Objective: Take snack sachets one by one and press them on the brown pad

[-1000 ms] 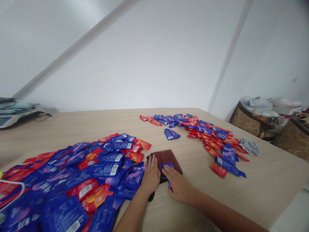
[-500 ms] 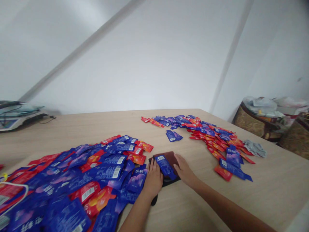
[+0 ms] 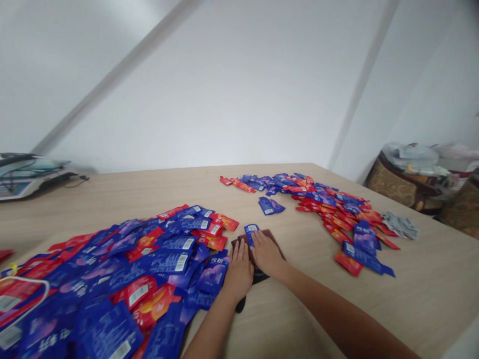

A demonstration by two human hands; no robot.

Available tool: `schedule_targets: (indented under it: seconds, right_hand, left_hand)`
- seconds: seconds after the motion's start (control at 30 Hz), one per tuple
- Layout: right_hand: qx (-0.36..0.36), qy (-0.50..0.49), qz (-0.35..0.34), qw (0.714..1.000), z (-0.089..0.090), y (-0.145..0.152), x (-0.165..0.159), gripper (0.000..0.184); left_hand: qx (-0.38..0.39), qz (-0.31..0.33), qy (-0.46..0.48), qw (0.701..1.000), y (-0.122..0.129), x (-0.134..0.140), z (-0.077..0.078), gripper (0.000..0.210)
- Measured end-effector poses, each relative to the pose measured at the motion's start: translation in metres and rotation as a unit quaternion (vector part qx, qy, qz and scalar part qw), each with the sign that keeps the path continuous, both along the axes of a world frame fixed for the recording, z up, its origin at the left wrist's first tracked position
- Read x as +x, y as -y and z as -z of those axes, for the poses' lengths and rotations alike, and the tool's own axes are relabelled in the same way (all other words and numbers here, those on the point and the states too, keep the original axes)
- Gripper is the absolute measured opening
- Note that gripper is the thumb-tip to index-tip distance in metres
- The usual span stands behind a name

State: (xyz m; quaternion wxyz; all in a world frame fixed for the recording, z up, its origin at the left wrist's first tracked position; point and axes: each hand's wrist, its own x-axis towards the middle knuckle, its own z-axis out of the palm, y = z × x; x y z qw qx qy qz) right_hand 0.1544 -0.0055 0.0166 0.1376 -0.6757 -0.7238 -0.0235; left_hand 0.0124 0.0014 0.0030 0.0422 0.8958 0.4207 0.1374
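A brown and black pad (image 3: 277, 243) lies flat on the table at the centre, partly covered by both hands. My left hand (image 3: 239, 274) rests flat along the pad's left side, fingers extended and pointing away from me. My right hand (image 3: 266, 254) is laid flat over a blue sachet (image 3: 251, 229), whose barcoded top end sticks out beyond the fingers; the rest of the sachet is hidden. The two hands are side by side, almost touching. Part of a dark rounded object (image 3: 240, 304) shows below my left wrist.
A large heap of blue and red sachets (image 3: 145, 264) fills the left. Another spread of sachets (image 3: 337, 209) runs along the right, with a grey crumpled cloth (image 3: 401, 226) beside it. A blue sachet (image 3: 271, 206) lies between. A device with cables (image 3: 33, 177) stands at far left.
My right hand has moved left from the pad's right edge onto the blue sachet. The sachet's visible end now lies further away, past the pad's far edge. My left hand stays in place.
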Motion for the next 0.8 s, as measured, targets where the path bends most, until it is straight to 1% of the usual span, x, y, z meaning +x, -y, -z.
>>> schedule_targets:
  seconds: [0.1,0.23,0.3,0.4,0.47,0.53,0.6,0.63,0.67,0.7,0.73,0.77,0.8]
  right_hand:
    - [-0.019,0.021,-0.011,1.0,-0.004,0.017,0.004,0.054]
    - [-0.041,0.044,-0.038,0.997,-0.01,0.045,0.007,0.051]
    - [-0.044,0.057,-0.046,0.996,-0.008,0.062,0.005,0.051]
    - [-0.028,0.077,-0.043,0.996,-0.003,0.089,0.002,0.053]
    - [-0.023,0.077,-0.042,0.996,-0.005,0.102,0.002,0.047]
    - [-0.04,0.053,-0.044,0.997,-0.013,0.105,0.007,0.036]
    - [-0.053,-0.019,-0.032,0.998,-0.026,0.098,0.015,0.029]
    - [-0.046,-0.08,-0.013,0.996,-0.031,0.092,0.02,0.028]
    - [-0.027,-0.158,0.013,0.987,-0.034,0.084,0.024,0.028]
    - [-0.005,-0.243,0.04,0.969,-0.036,0.077,0.029,0.03]
    - [0.015,-0.325,0.065,0.943,-0.034,0.07,0.033,0.032]
    - [0.022,-0.391,0.082,0.916,-0.031,0.064,0.037,0.035]
    - [0.015,-0.431,0.089,0.898,-0.027,0.06,0.04,0.037]
  left_hand:
    - [0.002,0.004,-0.001,1.0,-0.001,0.0,0.0,0.055]
    - [0.003,0.004,-0.007,1.0,0.0,0.0,-0.001,0.056]
    - [0.003,0.003,-0.006,1.0,0.0,0.0,-0.002,0.055]
    - [0.006,0.004,0.0,1.0,0.001,0.0,-0.001,0.055]
    - [0.006,0.004,0.0,1.0,0.001,0.0,-0.001,0.055]
    - [0.005,0.003,0.002,1.0,0.0,0.0,0.0,0.054]
    - [0.003,0.002,0.006,1.0,-0.001,0.0,0.001,0.054]
    - [0.003,0.002,0.007,1.0,-0.001,0.0,0.001,0.054]
    - [0.002,0.003,0.007,1.0,-0.001,0.0,0.001,0.055]
    - [0.001,0.004,0.007,1.0,-0.001,0.0,0.001,0.055]
    - [0.001,0.004,0.006,1.0,-0.001,-0.001,0.001,0.055]
    - [0.002,0.005,0.006,1.0,-0.001,-0.001,0.0,0.055]
    - [0.002,0.005,0.006,1.0,0.0,-0.001,0.0,0.055]
